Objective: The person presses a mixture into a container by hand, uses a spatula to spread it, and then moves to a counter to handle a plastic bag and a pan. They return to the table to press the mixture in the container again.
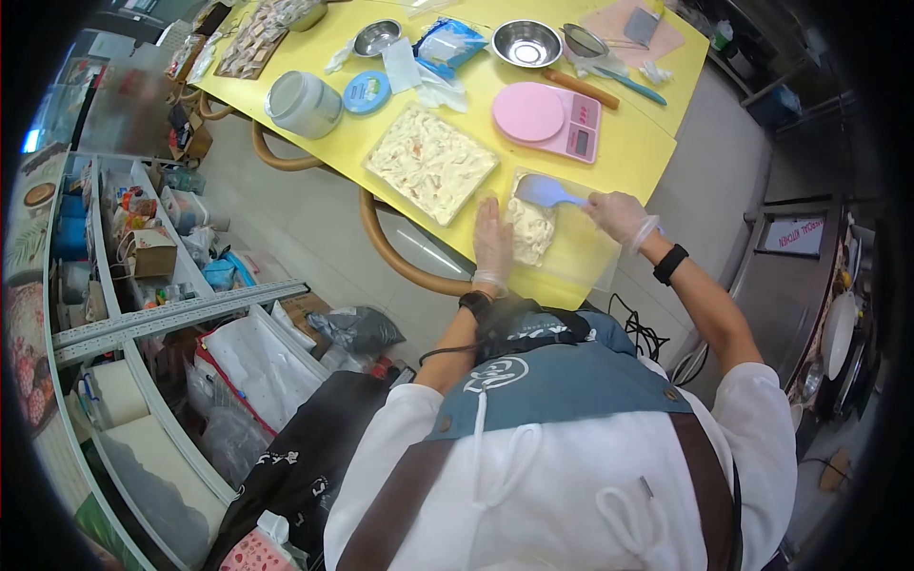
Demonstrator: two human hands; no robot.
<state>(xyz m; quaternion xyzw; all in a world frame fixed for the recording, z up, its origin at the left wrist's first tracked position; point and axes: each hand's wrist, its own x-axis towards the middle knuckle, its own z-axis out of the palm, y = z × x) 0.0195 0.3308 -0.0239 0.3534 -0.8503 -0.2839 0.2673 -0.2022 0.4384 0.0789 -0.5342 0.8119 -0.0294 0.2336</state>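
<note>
My right hand (621, 218), in a clear glove, is closed round the handle of a lavender-blue spatula (545, 190). The spatula's blade rests on a pale, lumpy creamy mixture (531, 232) near the table's front edge. That mixture fills the left part of what looks like a see-through tray or sheet (583, 252); its exact form is hard to make out. Along the mixture's left side, my gloved left hand (492, 245) lies with fingers stretched out, seemingly touching that edge. Just beyond it stands a rectangular tray filled with a similar chunky mixture (433, 164).
On the yellow table (633, 152) are a pink scale (545, 116), a rolling pin (583, 88), a metal bowl (526, 44), a clear jar (303, 103), and a blue lid (367, 92). A wooden chair (405, 262) stands against the left edge. Shelves (181, 309) line the left side.
</note>
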